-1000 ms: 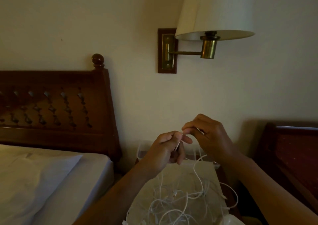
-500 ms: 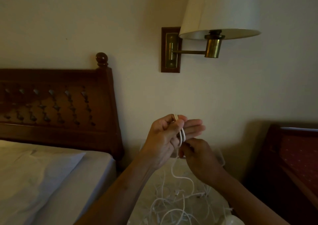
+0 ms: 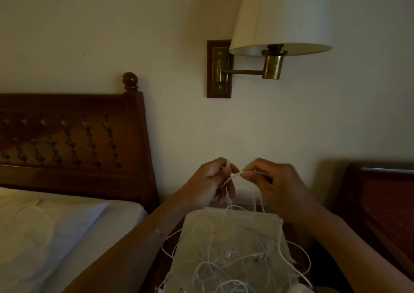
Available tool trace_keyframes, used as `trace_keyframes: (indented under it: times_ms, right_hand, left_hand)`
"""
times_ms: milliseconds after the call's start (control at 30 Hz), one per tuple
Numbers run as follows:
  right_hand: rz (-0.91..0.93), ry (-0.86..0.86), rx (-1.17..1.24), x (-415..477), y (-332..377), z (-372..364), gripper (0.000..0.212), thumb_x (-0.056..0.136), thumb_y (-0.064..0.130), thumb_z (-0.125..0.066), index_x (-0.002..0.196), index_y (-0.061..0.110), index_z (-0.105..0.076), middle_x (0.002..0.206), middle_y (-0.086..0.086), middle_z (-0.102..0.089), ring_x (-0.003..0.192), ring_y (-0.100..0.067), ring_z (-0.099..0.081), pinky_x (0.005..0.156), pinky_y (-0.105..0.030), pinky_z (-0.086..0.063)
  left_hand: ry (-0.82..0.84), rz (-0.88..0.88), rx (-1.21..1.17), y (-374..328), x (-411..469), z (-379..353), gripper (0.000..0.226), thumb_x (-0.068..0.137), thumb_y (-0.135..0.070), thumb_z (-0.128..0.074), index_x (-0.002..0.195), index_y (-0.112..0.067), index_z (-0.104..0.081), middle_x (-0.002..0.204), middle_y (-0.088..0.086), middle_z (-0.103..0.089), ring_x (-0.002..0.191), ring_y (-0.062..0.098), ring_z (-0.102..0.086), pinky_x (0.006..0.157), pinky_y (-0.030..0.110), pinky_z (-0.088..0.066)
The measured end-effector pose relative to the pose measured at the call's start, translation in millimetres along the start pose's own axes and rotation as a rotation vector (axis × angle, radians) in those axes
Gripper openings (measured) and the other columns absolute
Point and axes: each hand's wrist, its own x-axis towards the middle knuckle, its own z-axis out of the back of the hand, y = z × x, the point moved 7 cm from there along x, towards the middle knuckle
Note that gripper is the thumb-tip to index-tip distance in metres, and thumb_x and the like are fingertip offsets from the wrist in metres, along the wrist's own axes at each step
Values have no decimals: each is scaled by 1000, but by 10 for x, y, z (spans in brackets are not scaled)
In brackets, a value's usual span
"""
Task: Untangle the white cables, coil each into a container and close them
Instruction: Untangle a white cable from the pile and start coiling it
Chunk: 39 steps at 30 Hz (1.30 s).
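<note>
The white cable [image 3: 233, 177] that we are working on runs taut and short between our two hands, raised in front of the wall. Our left hand [image 3: 208, 185] is curled round it, with a bit of white showing above the knuckles, and our right hand [image 3: 275, 185] pinches the same strand between thumb and fingertip, just beside the left hand's fingers. From under both hands thin strands hang down to the tangle of white cables [image 3: 224, 263], which lies loose below the hands on a pale sheet [image 3: 195, 236] spread over the dark counter [image 3: 293, 234]; a few loops spill past the sheet's edges on both sides. Whether the lengths in our left hand are already wound into a coil, we cannot tell in this dim light. To the left of our left hand stands a bed with a white pillow [image 3: 44, 236] and a carved dark wooden headboard [image 3: 67, 140] topped by a round knob. Above both hands a wall lamp [image 3: 280, 17] with a cream shade hangs on a brass arm from a wooden wall plate. To the right of our right hand is a dark wooden frame with red patterned upholstery [image 3: 385, 203].
</note>
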Motion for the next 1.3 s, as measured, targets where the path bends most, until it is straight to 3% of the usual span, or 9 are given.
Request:
trace_keyframes:
  times_ms: [133,267,367,467,567,733,900,1133,1300]
  right_hand:
    - [-26,-112,76,69,-65,87,17,98,16,-63,89,26,-73,73,18,-66,61,-9,-56,56,-14,-43]
    - [-125,-163,257,16,-154,11,19,101,16,-58,94,23,-75,79,-2,-68,68,-19,-58,62,-27,-48]
    - [-161,-148,417,-101,-105,-196,25,104,9,-52,102,18,-75,77,-10,-68,64,-30,-59,58,-36,-51]
    - [-192,-129,474,-231,-98,-406,37,97,-16,-47,90,12,-69,67,5,-71,59,-2,-64,55,-14,-49]
    - [-211,-31,276,-345,-146,-583,46,99,-11,-47,71,24,-59,58,19,-62,50,-1,-54,51,-14,-38]
    - [-40,167,94,-407,80,-697,27,106,18,-50,89,31,-66,67,20,-59,57,-9,-54,55,-17,-41]
    - [-17,134,-1,-341,133,-436,17,104,22,-56,96,26,-71,70,23,-62,48,-11,-51,48,-17,-35]
    - [8,-11,-65,-120,91,-29,19,96,40,-55,85,33,-68,76,13,-67,64,-11,-61,55,-37,-51]
    - [122,-101,38,6,61,63,18,93,11,-70,92,28,-76,88,14,-67,80,-14,-66,67,-34,-54]
  left_hand:
    - [80,16,-244,76,-62,-194,37,110,-27,-37,106,-5,-67,66,18,-63,45,21,-42,48,29,-36]
    - [67,-19,-614,-7,-120,-320,30,107,-21,-44,100,-2,-66,64,14,-57,46,17,-43,51,29,-35]
    - [64,-81,-838,-112,-176,-402,27,107,-14,-45,104,4,-64,76,17,-66,57,22,-63,59,30,-53]
    - [32,-120,-932,-179,-206,-442,25,105,-10,-45,105,7,-63,100,27,-74,86,35,-76,76,37,-63]
    - [-31,-117,-915,-197,-186,-394,22,105,-7,-43,110,8,-58,116,33,-70,107,44,-72,89,43,-61]
    - [-183,-159,-429,-180,-92,-188,17,109,0,-41,111,9,-55,119,23,-73,112,37,-72,99,47,-57]
    - [-106,-76,72,-119,-77,-121,18,111,-15,-44,108,-5,-59,101,2,-77,78,25,-74,65,49,-59]
    - [105,-11,-128,23,-181,-205,39,112,-28,-39,102,1,-63,72,24,-62,50,18,-42,56,32,-39]
    - [173,-33,-362,27,-249,-315,45,110,-29,-39,113,7,-66,72,20,-64,53,19,-44,56,23,-41]
